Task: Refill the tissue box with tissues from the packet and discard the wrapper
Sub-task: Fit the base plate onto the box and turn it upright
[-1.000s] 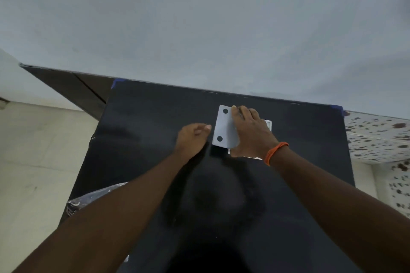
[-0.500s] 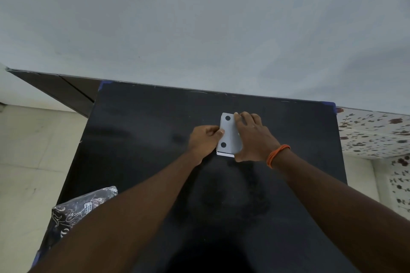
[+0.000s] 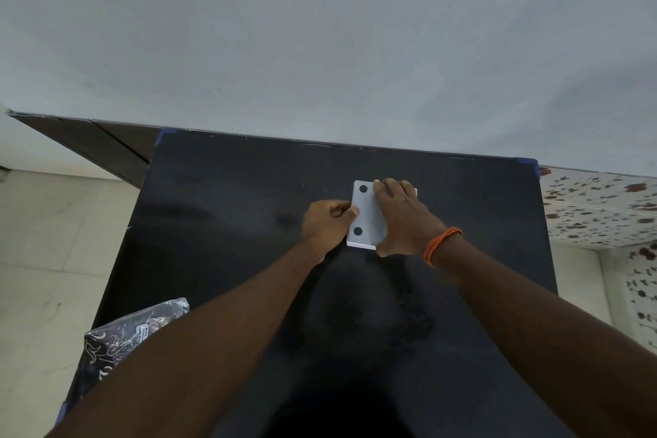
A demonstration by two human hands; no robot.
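Observation:
A white tissue box (image 3: 366, 215) lies on the black table (image 3: 231, 224), its flat underside up with two black dots near the left edge. My left hand (image 3: 329, 226) grips the box's left edge, thumb on the white face. My right hand (image 3: 401, 219), with an orange band at the wrist, lies over the box's right part and covers it. A dark patterned tissue packet (image 3: 131, 334) sits at the table's near left corner, partly hidden by my left forearm.
The table stands against a pale grey wall (image 3: 320, 46). Cream floor tiles (image 3: 46, 260) lie to the left. A white surface with brown flecks (image 3: 604, 210) borders the table on the right. Blue tape marks the table's far corners.
The box's white panel, tilted up a second ago, now lies flat under both hands. My left hand closed onto its left edge. The view shifted, showing more of the packet.

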